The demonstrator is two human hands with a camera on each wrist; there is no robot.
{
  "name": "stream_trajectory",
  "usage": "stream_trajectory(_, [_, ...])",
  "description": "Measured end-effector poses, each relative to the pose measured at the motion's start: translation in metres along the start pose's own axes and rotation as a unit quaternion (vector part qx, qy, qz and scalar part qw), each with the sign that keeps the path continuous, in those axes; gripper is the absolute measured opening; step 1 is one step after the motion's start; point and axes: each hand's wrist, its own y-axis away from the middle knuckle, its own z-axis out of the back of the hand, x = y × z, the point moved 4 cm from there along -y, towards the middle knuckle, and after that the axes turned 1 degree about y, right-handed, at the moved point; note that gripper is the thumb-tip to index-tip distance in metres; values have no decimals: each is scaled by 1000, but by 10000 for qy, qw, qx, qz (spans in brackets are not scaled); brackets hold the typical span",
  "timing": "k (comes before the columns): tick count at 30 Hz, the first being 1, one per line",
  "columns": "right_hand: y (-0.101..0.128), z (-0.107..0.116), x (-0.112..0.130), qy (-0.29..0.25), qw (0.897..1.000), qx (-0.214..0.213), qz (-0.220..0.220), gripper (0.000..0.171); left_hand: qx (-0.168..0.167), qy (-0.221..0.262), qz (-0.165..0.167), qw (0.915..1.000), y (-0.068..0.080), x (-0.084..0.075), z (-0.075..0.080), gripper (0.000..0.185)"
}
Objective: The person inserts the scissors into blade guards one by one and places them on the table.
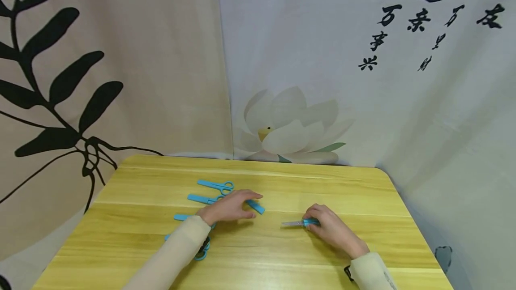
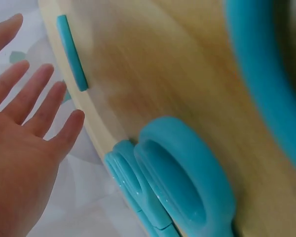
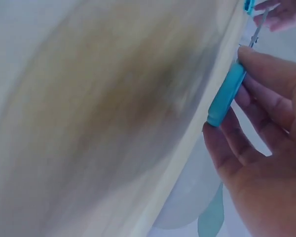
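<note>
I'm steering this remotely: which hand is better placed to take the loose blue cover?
Left, probably. The left hand lies open with its fingertips at the blue cover, while the right hand already grips the bare-bladed scissors further right on the table.

Black brush-written Chinese characters [image 1: 433,17] stand in slanted columns on the pale wall hanging [image 1: 403,102], toward two o'clock from the table [image 1: 322,182]. A few look like 过, 万, 亲, 事 and 兴, though the cursive hand leaves the rest unreadable. The scissors carry no legible marking.
</note>
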Motion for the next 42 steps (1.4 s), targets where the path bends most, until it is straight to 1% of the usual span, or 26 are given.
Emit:
stream_trajectory(3, [4, 3, 3, 16, 9998, -192, 113, 13, 88, 151, 40, 9998, -6, 4, 1, 53])
stream_trajectory(5, [6, 4, 5, -9, 9996, -256, 131, 13, 116, 157, 81, 9998, -9, 7, 1, 51])
stream_trajectory(13, [14, 3, 8, -114, 9996, -254, 80, 14, 146, 89, -17, 9999, -14, 11, -3, 43])
stream_trajectory(20, [15, 3, 8, -179, 9995, -255, 72, 15, 136, 160, 118, 9997, -17, 14, -6, 37])
stream_trajectory(23, [14, 2, 8, -210, 9995, -223, 34, 15, 175, 255, 169, 9994, -18, 13, -7, 32])
stream_trajectory(26, [13, 1, 9, -260, 9994, -206, 36, 15, 222, 282, 129, 9993, -19, 10, -7, 26])
stream_trajectory(29, [13, 1, 10, -322, 9992, -210, 73, 14, 216, 243, 97, 9994, -20, 9, -9, 22])
stream_trajectory(35, [14, 0, 10, -390, 9990, -223, 63, 15, 140, 103, 170, 9997, -23, 10, -12, 14])
stream_trajectory(38, [14, 0, 11, -374, 9987, -300, 147, 15, 159, -6, 161, 9997, -24, 9, -12, 11])
stream_trajectory(42, [13, 1, 14, -283, 9981, -460, 280, 15, 214, -90, 144, 9996, -22, 3, -10, 9])
